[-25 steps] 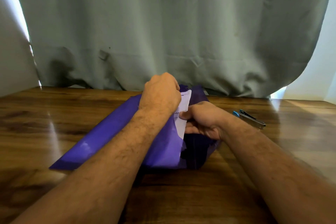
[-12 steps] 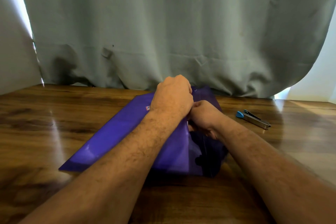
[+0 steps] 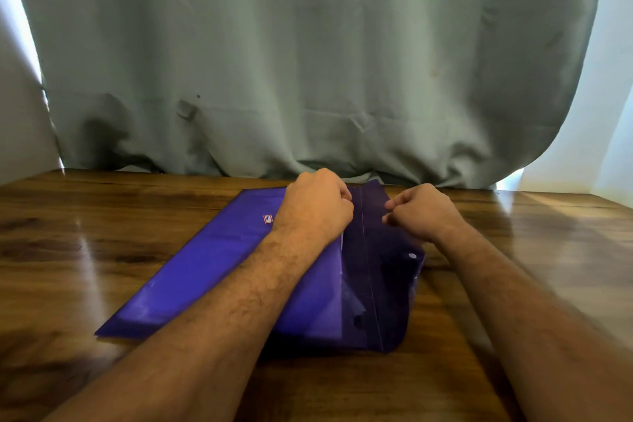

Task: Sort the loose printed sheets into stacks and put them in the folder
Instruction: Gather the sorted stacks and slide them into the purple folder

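Purple translucent plastic: one folder (image 3: 219, 271), envelope type, lying flat at centre frame on the table (image 3: 85, 250), long axis running from lower left toward upper centre. Flap (image 3: 383, 267) on its right side, opened outward; one pale snap stud (image 3: 412, 255) on the flap, a dark mate (image 3: 358, 320) on the body near the lower edge. Small orange-and-white label (image 3: 268, 218) on the upper face.

Sheets: a thin white edge (image 3: 342, 240) shows at the mouth, just under the left wrist; the rest is inside, a pale patch seen through the plastic. No loose paper in view.

Left hand (image 3: 317, 207): fingers curled tight into a fist at the folder's mouth, upper centre; whether they pinch the plastic is hidden. Right hand (image 3: 423, 212): fingers curled, tips pressed to the flap's outer edge; a true grip cannot be confirmed.

Handling, by judgement: light, limp, glossy, likely to slide on the polished wood. Best held at the flap edge, body pinned flat, studs pressed together to close.

Surround: glossy brown wood table; grey-green curtain (image 3: 308, 62) filling the upper frame.
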{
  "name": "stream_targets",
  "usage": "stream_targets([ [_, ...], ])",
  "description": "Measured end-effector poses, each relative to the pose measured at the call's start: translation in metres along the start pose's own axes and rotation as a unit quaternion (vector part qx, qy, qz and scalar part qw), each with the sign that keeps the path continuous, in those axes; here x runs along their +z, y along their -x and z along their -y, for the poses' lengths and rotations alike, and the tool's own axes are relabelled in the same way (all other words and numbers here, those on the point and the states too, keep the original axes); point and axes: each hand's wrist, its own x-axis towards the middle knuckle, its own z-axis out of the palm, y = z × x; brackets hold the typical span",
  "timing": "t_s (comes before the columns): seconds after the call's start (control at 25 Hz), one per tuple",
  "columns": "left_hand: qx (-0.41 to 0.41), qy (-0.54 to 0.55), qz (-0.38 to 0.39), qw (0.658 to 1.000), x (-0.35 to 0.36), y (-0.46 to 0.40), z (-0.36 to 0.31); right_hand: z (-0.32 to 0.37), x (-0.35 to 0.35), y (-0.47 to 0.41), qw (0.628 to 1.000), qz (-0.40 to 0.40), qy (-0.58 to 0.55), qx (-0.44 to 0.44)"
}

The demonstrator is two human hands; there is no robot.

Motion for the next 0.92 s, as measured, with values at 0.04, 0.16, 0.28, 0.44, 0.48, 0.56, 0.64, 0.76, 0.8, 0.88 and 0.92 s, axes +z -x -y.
stream_targets([
  [0.04,0.002,0.004,-0.001,1.0,-0.001,0.0,0.0,-0.002,0.0,-0.001,0.999,0.004,0.039,0.0],
  [0.16,0.006,-0.019,0.024,1.0,0.004,0.003,-0.001,-0.005,0.003,-0.002,0.994,0.039,0.097,0.022],
  [0.28,-0.007,-0.076,0.075,0.994,0.019,0.009,-0.004,-0.008,0.005,-0.002,0.993,0.038,0.112,0.028],
  [0.44,0.056,-0.061,0.199,0.977,0.016,0.004,0.001,-0.003,-0.01,0.004,0.989,0.062,0.096,0.095],
  [0.48,0.054,-0.047,0.218,0.973,0.008,0.001,0.006,-0.004,-0.016,0.005,0.981,0.102,0.113,0.117],
  [0.56,0.033,-0.057,0.238,0.969,-0.006,-0.005,0.018,-0.005,-0.026,0.008,0.966,0.182,0.102,0.153],
  [0.64,-0.011,-0.088,0.263,0.961,-0.012,-0.008,0.033,-0.001,-0.027,0.013,0.967,0.206,0.032,0.143],
  [0.76,-0.061,-0.109,0.292,0.948,-0.012,-0.011,0.044,0.012,-0.022,0.019,0.985,0.134,-0.088,0.061],
  [0.8,-0.069,-0.115,0.292,0.947,-0.01,-0.012,0.045,0.016,-0.02,0.018,0.986,0.102,-0.125,0.039],
  [0.88,-0.084,-0.122,0.291,0.945,-0.005,-0.015,0.045,0.025,-0.015,0.017,0.982,0.061,-0.178,0.016],
  [0.92,-0.091,-0.128,0.29,0.944,-0.002,-0.016,0.045,0.029,-0.01,0.018,0.983,0.049,-0.176,0.003],
])
